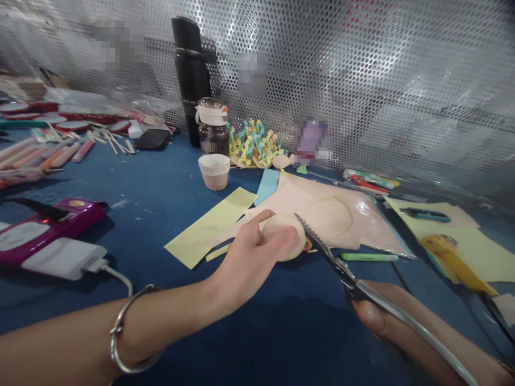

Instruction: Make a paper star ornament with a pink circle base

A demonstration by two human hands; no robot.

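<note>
1. Backed on the far side by a perforated metal panel (362, 69), presumably serving as a screen behind the work.
2. Spread in front with a blue tabletop (153, 198), crowded mostly to the far and left, probably to leave room near for both forearms.
3. Laid flat just beyond the hands: pale sheet (292, 195), marked with a drawn circle, likely placed there for easy reach.
4. Stood upright at the far side, near the panel: black bottle (191, 80), seemingly parked out of the way.
5. Gripped from the near right by the right hand (386, 311): scissors (341, 268), aimed far and left. Curled at the handles, with some fingers hidden.
6. Reaching in from the near left: left hand (257, 241), pinching, thumb on top and fingers beneath.
7. Held in that pinch, centre scene: round paper piece (286, 221), rim exposed, apparently for blade access. Impossible to tell whether touching the blades.
8. Resting right of the hands: green pen (369, 257), perhaps left handy for outlining.
</note>
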